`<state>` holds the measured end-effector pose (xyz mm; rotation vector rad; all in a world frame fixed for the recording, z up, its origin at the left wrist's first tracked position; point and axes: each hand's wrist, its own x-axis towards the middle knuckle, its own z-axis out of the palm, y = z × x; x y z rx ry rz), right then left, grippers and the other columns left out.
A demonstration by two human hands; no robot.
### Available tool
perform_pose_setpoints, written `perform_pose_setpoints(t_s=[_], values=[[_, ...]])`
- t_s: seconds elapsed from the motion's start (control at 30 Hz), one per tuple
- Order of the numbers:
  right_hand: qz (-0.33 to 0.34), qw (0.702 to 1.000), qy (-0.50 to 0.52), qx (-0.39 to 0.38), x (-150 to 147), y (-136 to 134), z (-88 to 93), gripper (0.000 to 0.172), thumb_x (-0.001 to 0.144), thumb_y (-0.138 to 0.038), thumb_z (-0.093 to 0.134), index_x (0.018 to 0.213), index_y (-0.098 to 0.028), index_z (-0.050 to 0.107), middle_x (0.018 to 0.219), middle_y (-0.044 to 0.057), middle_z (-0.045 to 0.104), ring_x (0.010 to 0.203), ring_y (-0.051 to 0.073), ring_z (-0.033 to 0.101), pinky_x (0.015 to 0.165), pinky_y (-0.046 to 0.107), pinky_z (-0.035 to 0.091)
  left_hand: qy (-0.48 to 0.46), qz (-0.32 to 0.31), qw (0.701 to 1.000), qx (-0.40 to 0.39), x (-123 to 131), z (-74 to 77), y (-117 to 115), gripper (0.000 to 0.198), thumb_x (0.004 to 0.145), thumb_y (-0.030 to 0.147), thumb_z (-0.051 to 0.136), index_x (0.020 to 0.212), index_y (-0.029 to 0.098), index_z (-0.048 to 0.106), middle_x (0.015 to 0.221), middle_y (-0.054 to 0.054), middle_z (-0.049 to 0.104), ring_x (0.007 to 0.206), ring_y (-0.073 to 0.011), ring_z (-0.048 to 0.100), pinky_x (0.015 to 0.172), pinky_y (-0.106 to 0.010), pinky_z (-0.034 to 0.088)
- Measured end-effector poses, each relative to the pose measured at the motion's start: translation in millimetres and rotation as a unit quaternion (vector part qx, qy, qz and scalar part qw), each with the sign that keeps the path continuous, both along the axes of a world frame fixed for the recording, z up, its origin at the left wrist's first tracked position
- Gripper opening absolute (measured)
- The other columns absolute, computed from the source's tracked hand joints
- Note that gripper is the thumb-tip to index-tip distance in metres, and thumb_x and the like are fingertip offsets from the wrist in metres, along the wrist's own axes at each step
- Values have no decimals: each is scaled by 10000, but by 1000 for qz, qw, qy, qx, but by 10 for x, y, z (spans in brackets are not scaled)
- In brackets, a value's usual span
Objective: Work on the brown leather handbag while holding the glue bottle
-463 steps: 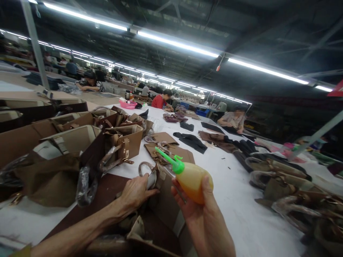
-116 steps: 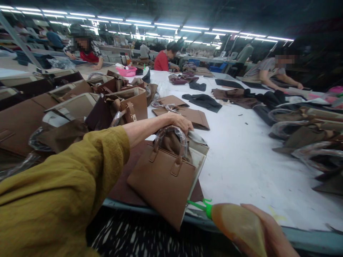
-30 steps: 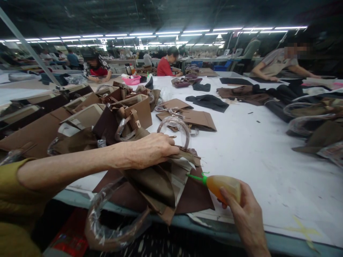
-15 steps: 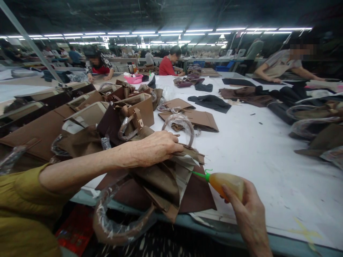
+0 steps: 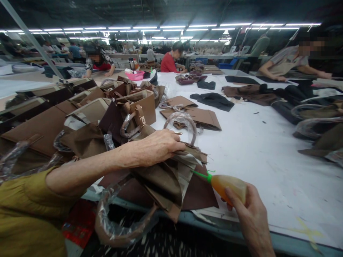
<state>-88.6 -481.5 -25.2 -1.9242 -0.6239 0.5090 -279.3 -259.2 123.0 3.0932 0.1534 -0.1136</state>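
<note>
My right hand (image 5: 253, 214) is wrapped around a squeeze bottle (image 5: 232, 187) of amber liquid. Its thin green nozzle points left, with the tip at the open edge of an unfinished brown handbag (image 5: 160, 182). My left hand (image 5: 160, 146) is closed over the upper part of that bag, fingertips hidden in its folds. A small thin pointed piece sticks out by the left knuckles; I cannot tell what it is. One plastic-wrapped handle (image 5: 107, 228) hangs over the table's front edge, another handle (image 5: 184, 117) arches behind my left hand. Under the bag lies a dark maroon panel (image 5: 199, 194).
Several part-made bags (image 5: 80, 103) crowd the left of the white-covered table (image 5: 262, 150). Flat brown bag pieces (image 5: 206, 117) and a black piece (image 5: 214, 101) lie beyond. More wrapped handles (image 5: 318, 126) are at the right. A pink basket (image 5: 134, 75) and co-workers are farther back.
The view has shifted slightly, so most things sit a little farther right. Both hands keep their holds, and the nozzle tip stays at the bag's edge.
</note>
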Motion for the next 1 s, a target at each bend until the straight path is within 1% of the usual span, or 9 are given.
perform_pose_setpoints(t_s=[0.1,0.23,0.43,0.6,0.7,0.8,0.87,0.97,1.0], values=[[13,1000,18,0,-47,-66,14,548,692,-640,668,984,-192,550,757,16,638,662,235,591,580,336,468,9,13,1000,1,-19,-7,-12,206,867,88,482,1011,170,606,960,-78,620,922,-210,564,816,-295,418],[29,999,34,5,-109,-97,74,508,734,-618,644,1017,-206,551,844,17,656,751,239,611,644,318,483,-16,8,1000,-4,-61,-45,-32,208,871,96,474,1013,170,608,945,-84,614,906,-222,562,797,-323,420],[15,1000,22,-3,-73,-96,112,558,689,-654,651,971,-181,568,767,32,643,677,231,589,583,306,485,-21,13,1000,2,-111,-90,-72,191,902,137,445,1014,164,597,985,-88,602,912,-221,549,805,-339,416],[24,999,27,-13,-96,-117,113,584,668,-661,664,965,-167,572,769,44,647,690,229,585,578,290,482,-13,25,1000,6,-134,-110,-102,179,885,136,463,1007,173,588,998,-86,598,939,-218,539,832,-335,412],[28,999,33,-12,-169,-146,113,533,702,-631,660,967,-177,570,761,30,642,685,212,567,565,271,464,-14,27,1000,2,-151,-129,-114,197,879,121,449,1016,176,579,1010,-84,598,951,-221,533,847,-346,408],[24,998,64,15,-267,-199,106,459,755,-577,646,994,-196,556,721,-8,612,598,172,504,529,258,427,-27,29,999,-13,-186,-143,-141,238,852,79,458,1036,178,572,1029,-78,597,955,-221,529,846,-347,403],[25,995,86,39,-321,-233,77,443,769,-576,628,992,-202,548,698,-17,597,566,164,487,495,258,399,-51,30,998,-29,-219,-167,-164,265,843,60,460,1047,187,572,1056,-71,591,960,-218,524,844,-344,398],[10,997,49,53,-327,-232,-33,486,768,-648,564,952,-198,548,626,-11,577,469,174,481,406,288,366,-83,46,994,-47,-242,-259,-171,343,820,20,452,1070,221,573,1110,-50,583,989,-216,514,874,-350,379],[-1,998,30,58,-310,-218,-79,516,739,-671,579,943,-197,551,659,11,606,526,201,543,447,294,408,-99,51,993,-43,-236,-299,-162,361,818,9,443,1071,230,575,1126,-46,582,1002,-217,512,889,-354,371]])
